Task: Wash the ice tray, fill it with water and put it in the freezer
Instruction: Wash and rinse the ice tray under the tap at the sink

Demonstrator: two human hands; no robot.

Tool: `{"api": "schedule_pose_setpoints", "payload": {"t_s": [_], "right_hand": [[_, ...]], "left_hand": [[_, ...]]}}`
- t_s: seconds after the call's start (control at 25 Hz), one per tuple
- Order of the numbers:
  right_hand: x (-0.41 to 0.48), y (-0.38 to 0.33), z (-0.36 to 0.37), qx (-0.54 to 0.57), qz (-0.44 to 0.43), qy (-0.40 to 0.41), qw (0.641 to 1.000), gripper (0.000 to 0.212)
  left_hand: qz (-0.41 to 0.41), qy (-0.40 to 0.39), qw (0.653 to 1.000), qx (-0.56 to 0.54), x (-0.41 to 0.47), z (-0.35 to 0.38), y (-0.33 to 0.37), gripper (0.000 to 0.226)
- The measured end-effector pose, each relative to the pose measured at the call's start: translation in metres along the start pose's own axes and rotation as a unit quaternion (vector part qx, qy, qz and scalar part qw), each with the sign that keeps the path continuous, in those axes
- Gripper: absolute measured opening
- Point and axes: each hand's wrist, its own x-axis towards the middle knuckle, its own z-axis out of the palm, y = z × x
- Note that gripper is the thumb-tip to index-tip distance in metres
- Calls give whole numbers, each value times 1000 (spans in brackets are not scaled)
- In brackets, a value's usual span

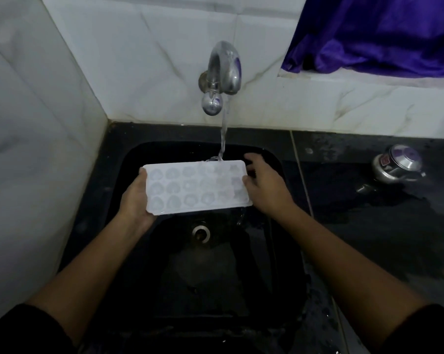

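Over a black sink [139, 159], a tap [222, 72] runs. The left hand [136, 200] and right hand [265, 190] each grip an end of the white ice tray [194, 187], held under the stream.

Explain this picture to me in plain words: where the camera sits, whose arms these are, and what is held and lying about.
There is one picture, taken by a wide-angle camera worn on a person's head, looking forward and down. No machine is involved; the two bare arms reaching in from the bottom belong to that person.

The left hand and right hand grip the two short ends of a white ice tray, holding it above a black sink. A metal tap on the tiled wall is running, and its stream lands on the tray's far edge, near the right hand. Water spills off the tray's near right corner. The drain shows below the tray.

On the dark wet counter to the right lies a small shiny metal item; I cannot tell what it is. Purple cloth hangs at upper right.
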Motion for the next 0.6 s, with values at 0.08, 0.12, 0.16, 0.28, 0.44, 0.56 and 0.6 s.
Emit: {"api": "schedule_pose_setpoints", "payload": {"t_s": [0.08, 0.12, 0.16, 0.28, 0.44, 0.56, 0.6], "right_hand": [[-2, -12, 11, -120, -80, -31, 989, 44], [0, -19, 15, -153, -79, -45, 984, 46], [4, -27, 19, -168, -62, -54, 982, 50], [12, -51, 23, -168, -74, -95, 978, 56], [11, -57, 16, -197, -132, -118, 964, 51], [19, -49, 10, -137, -120, -81, 980, 34], [26, -46, 9, -93, -97, -44, 990, 25]], "left_hand": [[20, 28, 999, 5, -9, -13, 6, 46], [23, 38, 999, 7, -12, -17, 9, 45], [23, 47, 999, 9, -14, -22, 10, 45], [20, 72, 997, -4, -18, -31, 10, 46], [12, 92, 995, -40, -20, -38, 12, 51], [1, 88, 995, -44, -22, -37, 12, 49], [-2, 84, 996, -43, -23, -34, 13, 46]]}}
